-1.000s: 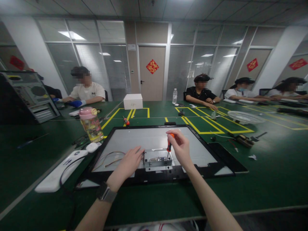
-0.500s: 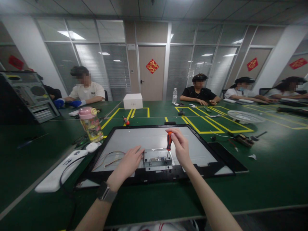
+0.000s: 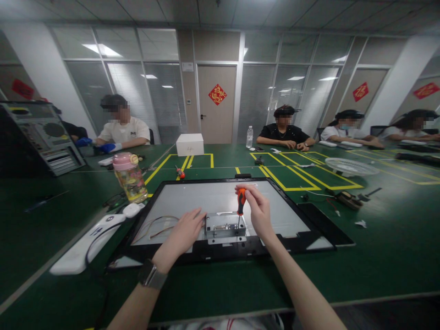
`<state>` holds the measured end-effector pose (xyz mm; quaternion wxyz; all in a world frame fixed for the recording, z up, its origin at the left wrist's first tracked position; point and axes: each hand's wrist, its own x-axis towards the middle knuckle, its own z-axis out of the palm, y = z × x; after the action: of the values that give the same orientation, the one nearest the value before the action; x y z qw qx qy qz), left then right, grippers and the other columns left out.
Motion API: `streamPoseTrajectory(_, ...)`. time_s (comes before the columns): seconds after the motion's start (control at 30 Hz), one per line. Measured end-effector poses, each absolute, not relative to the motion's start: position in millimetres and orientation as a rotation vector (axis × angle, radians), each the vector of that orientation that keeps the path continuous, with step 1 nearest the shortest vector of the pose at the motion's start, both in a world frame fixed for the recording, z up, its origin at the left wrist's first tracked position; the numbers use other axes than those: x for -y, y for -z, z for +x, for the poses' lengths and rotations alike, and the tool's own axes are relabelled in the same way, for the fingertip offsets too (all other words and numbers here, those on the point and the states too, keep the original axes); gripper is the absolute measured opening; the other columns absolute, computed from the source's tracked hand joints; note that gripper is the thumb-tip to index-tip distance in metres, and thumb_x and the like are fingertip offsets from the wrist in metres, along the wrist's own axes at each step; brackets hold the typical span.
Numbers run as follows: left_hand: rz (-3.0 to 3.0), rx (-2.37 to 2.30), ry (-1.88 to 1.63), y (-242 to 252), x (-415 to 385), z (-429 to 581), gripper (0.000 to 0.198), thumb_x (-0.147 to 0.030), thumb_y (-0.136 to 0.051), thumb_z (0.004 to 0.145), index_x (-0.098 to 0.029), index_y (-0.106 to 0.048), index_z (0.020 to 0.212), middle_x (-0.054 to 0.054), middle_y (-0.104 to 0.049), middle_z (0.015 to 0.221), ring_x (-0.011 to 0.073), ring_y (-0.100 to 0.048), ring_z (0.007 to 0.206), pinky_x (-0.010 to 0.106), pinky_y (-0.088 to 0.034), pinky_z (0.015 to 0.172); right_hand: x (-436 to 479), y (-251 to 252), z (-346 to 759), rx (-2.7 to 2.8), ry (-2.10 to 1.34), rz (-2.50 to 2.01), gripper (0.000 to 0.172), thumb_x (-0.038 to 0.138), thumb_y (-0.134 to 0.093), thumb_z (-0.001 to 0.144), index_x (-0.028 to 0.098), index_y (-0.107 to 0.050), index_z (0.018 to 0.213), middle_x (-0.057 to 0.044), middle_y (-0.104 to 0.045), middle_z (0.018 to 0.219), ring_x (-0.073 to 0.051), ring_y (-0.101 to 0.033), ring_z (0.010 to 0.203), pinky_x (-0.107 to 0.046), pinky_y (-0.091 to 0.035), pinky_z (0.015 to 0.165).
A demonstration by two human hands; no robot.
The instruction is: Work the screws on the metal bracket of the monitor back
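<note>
A monitor panel (image 3: 192,197) lies face down on the green table, its grey metal back framed in black. A small metal bracket (image 3: 225,226) sits at its near middle. My right hand (image 3: 258,210) pinches an orange-and-black screwdriver (image 3: 240,203), held upright with its tip on the bracket's right part. My left hand (image 3: 184,233), with a watch on the wrist, rests flat on the panel, fingertips against the bracket's left end. Thin coloured wires (image 3: 156,228) curl over the panel's left side.
A pink-lidded bottle (image 3: 129,177), a white mouse (image 3: 130,210) and a white device (image 3: 85,245) lie left of the panel. An open computer case (image 3: 41,137) stands far left. A white box (image 3: 189,144), a fan grille (image 3: 349,167) and small tools lie farther off. Several people sit across the table.
My right hand has shifted slightly left and up with the screwdriver, whose handle now stands more upright. My left hand has stayed put. People across the table moved their hands.
</note>
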<state>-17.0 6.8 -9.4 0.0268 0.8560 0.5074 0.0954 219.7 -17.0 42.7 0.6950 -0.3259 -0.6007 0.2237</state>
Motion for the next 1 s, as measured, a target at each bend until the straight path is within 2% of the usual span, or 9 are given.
streamPoseTrajectory(0.13,2.665,-1.557,-0.351,14.9,-9.2,-18.8,0.041,-0.023,-0.038,0.101,-0.018,-0.056,0.138,0.014,-0.050,0.150,0.0268,-0.049,0.136,0.046,-0.036,0.114,16.5,-42.3,219.1,1.342,-0.525,-0.740,0.018,0.030,-0.057,0.093,0.024,-0.072,0.101,-0.004,-0.068,0.087,-0.021,-0.064,0.085,-0.038,-0.049,0.083)
streamPoseTrajectory(0.3,2.661,-1.556,-0.328,14.2,-9.2,-19.0,0.042,-0.024,-0.038,0.101,-0.018,-0.055,0.139,0.014,-0.049,0.150,0.0270,-0.050,0.135,0.047,-0.036,0.114,15.5,-43.7,219.3,1.370,-0.395,-0.772,0.010,0.027,-0.066,0.086,0.025,-0.072,0.094,-0.003,-0.060,0.088,-0.020,-0.058,0.082,-0.036,-0.048,0.078)
streamPoseTrajectory(0.5,2.655,-1.549,-0.317,8.6,-6.9,-17.5,0.041,-0.022,-0.038,0.101,-0.018,-0.055,0.139,0.014,-0.049,0.150,0.0257,-0.047,0.138,0.045,-0.036,0.115,18.3,-45.2,219.6,1.356,-0.469,-0.752,0.021,0.032,-0.054,0.094,0.024,-0.073,0.097,-0.006,-0.067,0.094,-0.022,-0.063,0.089,-0.039,-0.049,0.083)
streamPoseTrajectory(0.63,2.674,-1.567,-0.271,8.7,-6.6,-16.6,0.041,-0.021,-0.039,0.101,-0.018,-0.055,0.138,0.014,-0.050,0.150,0.0253,-0.047,0.138,0.043,-0.035,0.115,17.9,-43.5,218.5,1.330,-0.575,-0.707,0.021,0.032,-0.053,0.095,0.024,-0.072,0.100,-0.004,-0.069,0.085,-0.021,-0.065,0.081,-0.038,-0.051,0.079)
streamPoseTrajectory(0.87,2.675,-1.551,-0.317,13.3,-9.1,-18.0,0.041,-0.022,-0.039,0.101,-0.018,-0.055,0.138,0.014,-0.050,0.149,0.0256,-0.047,0.138,0.044,-0.036,0.114,16.9,-43.4,218.3,1.374,-0.393,-0.732,0.006,0.027,-0.066,0.087,0.024,-0.070,0.089,-0.003,-0.060,0.085,-0.020,-0.058,0.083,-0.035,-0.048,0.076)
streamPoseTrajectory(1.0,2.670,-1.538,-0.337,11.1,-8.1,-17.9,0.040,-0.022,-0.038,0.101,-0.018,-0.056,0.137,0.014,-0.051,0.149,0.0260,-0.047,0.138,0.045,-0.036,0.114,19.0,-44.7,218.9,1.366,-0.402,-0.757,0.013,0.032,-0.059,0.092,0.023,-0.069,0.088,-0.003,-0.057,0.084,-0.019,-0.056,0.077,-0.034,-0.047,0.070)
